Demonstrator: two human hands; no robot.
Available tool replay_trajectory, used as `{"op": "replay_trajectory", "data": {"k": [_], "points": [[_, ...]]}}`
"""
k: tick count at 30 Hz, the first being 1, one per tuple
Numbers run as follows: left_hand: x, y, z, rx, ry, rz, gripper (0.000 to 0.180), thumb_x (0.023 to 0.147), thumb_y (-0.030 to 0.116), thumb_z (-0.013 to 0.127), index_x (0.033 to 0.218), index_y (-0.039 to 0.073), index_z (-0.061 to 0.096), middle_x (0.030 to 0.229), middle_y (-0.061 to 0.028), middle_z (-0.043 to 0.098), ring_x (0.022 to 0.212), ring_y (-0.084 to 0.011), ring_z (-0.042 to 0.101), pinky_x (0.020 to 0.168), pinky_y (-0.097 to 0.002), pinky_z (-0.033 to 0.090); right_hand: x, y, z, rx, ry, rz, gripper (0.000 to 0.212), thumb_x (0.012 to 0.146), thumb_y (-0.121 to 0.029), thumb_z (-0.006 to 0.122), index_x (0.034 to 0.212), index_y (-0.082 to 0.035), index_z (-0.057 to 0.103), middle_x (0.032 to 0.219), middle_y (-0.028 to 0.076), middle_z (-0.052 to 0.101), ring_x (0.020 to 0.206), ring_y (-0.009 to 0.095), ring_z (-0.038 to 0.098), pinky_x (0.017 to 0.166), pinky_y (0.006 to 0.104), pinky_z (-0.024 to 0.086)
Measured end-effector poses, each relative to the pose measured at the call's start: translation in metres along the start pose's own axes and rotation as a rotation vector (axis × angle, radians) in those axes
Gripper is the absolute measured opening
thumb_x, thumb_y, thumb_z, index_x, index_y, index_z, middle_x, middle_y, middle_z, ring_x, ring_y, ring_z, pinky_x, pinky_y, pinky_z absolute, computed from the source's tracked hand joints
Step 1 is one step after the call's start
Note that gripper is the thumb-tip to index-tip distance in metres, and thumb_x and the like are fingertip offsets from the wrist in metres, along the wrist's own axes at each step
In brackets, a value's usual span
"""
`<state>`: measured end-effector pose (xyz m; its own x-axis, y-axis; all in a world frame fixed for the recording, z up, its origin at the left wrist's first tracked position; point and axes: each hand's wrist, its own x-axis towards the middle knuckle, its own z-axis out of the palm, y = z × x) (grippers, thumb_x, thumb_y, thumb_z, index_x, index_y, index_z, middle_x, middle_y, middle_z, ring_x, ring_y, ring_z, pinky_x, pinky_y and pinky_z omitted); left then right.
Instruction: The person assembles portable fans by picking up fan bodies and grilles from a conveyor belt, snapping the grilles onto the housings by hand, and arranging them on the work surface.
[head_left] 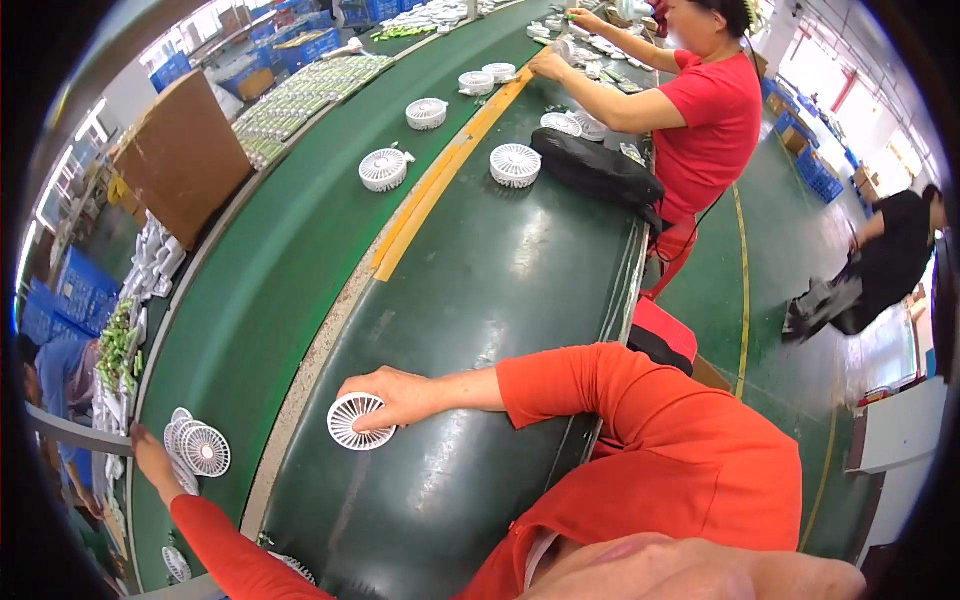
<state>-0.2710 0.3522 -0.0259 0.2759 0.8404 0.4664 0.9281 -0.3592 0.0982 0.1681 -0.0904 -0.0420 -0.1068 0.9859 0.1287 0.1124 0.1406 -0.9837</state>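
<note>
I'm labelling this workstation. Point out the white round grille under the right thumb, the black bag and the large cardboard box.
White round grille (pixel 350 421): head view, slatted face.
Black bag (pixel 598 174): head view, upper side.
Large cardboard box (pixel 186 152): head view, broad side.

No text, label, brand, number or sign you can read anywhere in view.
</note>
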Motion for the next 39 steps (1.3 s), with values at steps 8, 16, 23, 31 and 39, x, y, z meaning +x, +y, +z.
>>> {"op": "replay_trajectory", "data": {"k": [8,16,23,31,39], "points": [[0.014,-0.007,0.074,-0.299,-0.352,-0.139,0.058,0.097,0.046,0.046,0.135,0.003,0.05,0.138,-0.0195,0.05,0.129,-0.033,0.046,0.108,-0.0359,0.035,0.007,0.003,-0.008,0.043,-0.043,0.052,0.037,0.085,-0.024,0.071,0.113,-0.004,0.057,0.092,0.009,0.069,0.07,0.014,0.066,0.052,0.0272,0.053],[-0.006,0.122,0.035,-0.306,-0.486,-0.138,0.047,0.087,0.044,0.058,0.116,0.008,0.065,0.118,-0.0193,0.064,0.112,-0.0332,0.06,0.097,-0.0373,0.044,0.002,0.002,-0.006,0.01,-0.045,0.062,0.038,0.086,-0.029,0.072,0.113,-0.005,0.058,0.089,0.007,0.069,0.061,0.012,0.063,0.046,0.0253,0.051],[-0.041,0.213,0.018,-0.641,-0.526,-0.016,0.052,0.089,0.048,0.059,0.106,-0.001,0.067,0.104,-0.0177,0.069,0.096,-0.0249,0.064,0.087,-0.0363,0.048,0.004,0.002,-0.011,0.121,-0.018,0.11,0.033,0.083,-0.022,0.074,0.108,-0.006,0.06,0.089,0.003,0.065,0.07,0.009,0.063,0.045,0.0238,0.053],[-0.094,0.274,0.007,-0.908,-0.58,-0.214,0.037,0.085,0.035,0.069,0.106,0.005,0.066,0.096,-0.0095,0.068,0.085,-0.0156,0.062,0.075,-0.0301,0.049,0.024,0.017,-0.031,0.212,0.333,-0.021,0.019,0.091,-0.013,0.064,0.107,-0.003,0.061,0.084,0.004,0.066,0.061,0.007,0.061,0.043,0.0203,0.047],[-0.134,0.311,-0.033,-1.337,-0.413,-0.382,0.032,0.093,0.028,0.064,0.101,-0.003,0.066,0.083,-0.0051,0.069,0.073,-0.0097,0.062,0.067,-0.0263,0.049,0.039,0.029,-0.072,0.351,0.412,-0.075,0.018,0.092,-0.015,0.064,0.102,0.0,0.063,0.079,0.004,0.066,0.058,0.007,0.058,0.045,0.0217,0.045]]}}
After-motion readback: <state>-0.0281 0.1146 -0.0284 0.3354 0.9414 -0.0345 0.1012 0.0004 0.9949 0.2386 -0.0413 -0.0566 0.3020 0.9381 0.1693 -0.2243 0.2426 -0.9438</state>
